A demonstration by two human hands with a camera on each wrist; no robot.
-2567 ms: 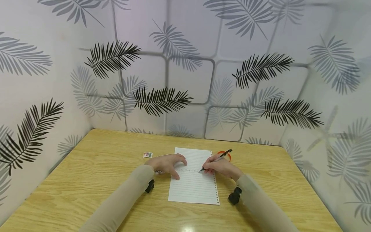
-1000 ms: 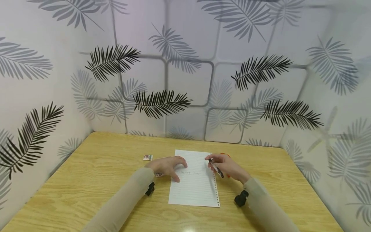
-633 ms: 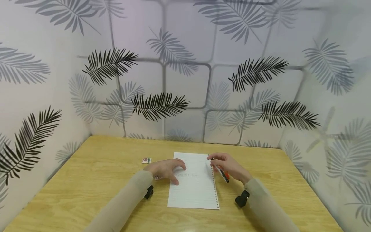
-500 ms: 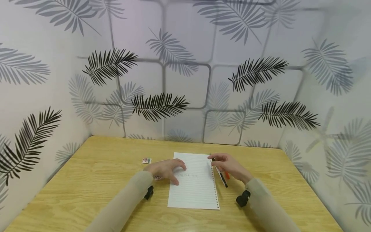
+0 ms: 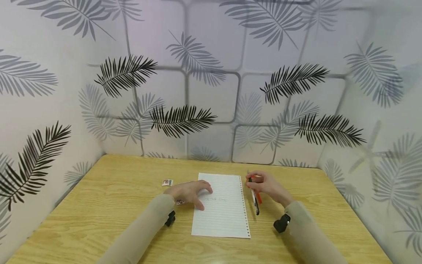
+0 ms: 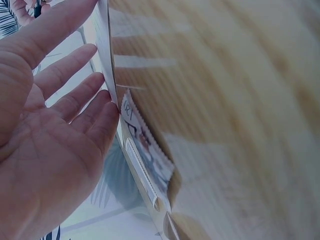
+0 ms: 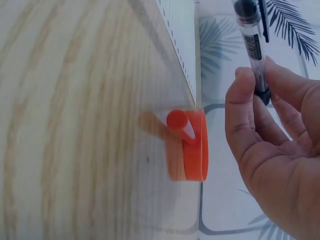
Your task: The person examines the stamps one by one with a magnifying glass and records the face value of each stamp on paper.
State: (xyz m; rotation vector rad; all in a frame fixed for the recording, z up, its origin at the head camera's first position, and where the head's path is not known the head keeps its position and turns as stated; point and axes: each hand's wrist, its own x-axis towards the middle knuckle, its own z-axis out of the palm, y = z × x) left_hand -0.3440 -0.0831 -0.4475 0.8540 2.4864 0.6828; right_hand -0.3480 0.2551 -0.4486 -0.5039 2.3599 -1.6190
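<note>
A sheet of lined white paper point(image 5: 219, 216) with punched holes down its right side lies on the table, a short line of handwriting across its middle. My left hand point(image 5: 188, 192) rests at its left edge, fingers spread and loosely bent, holding nothing. My right hand point(image 5: 267, 186) is just right of the sheet and pinches a clear pen with black ends point(image 7: 253, 45) between thumb and fingers. The pen's clip end points down toward the front of the table. Below that hand is an orange ring-shaped object point(image 7: 195, 150) with a round-ended orange stick point(image 7: 177, 120) at it.
A small stamp point(image 5: 167, 182) with a coloured picture lies behind my left hand. Perforated stamp-like pieces point(image 6: 147, 145) lie close beside that hand, partly hidden in the head view. The wooden table point(image 5: 99, 205) meets a leaf-patterned wall point(image 5: 211, 91) at the back.
My right hand has lifted the pen from the writing and moved right, off the sheet. The pen has turned so its clip end points frontward. My left hand has stayed in place.
</note>
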